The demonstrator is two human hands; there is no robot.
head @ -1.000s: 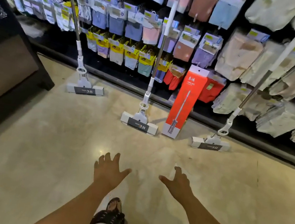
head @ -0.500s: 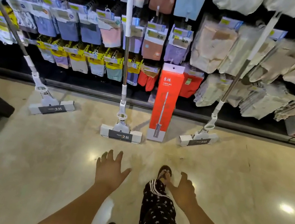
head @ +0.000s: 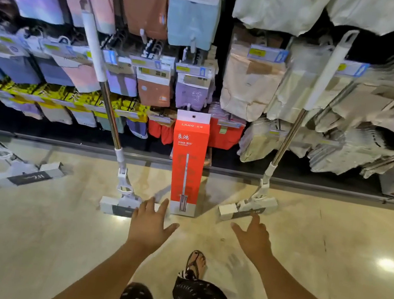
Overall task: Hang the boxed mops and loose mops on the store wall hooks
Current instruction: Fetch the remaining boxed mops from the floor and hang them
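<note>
closer now, empty hands (head: 152, 222) near three loose mops (head: 121, 189), one boxed mop (head: 186, 163)

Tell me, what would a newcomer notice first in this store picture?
The red box stands upright on the floor at the centre, against the wall of hanging packets. Three loose mops lean on that wall: one far left, one just left of the box, one to its right. Both hands, left and right, reach forward, open and empty.
</note>
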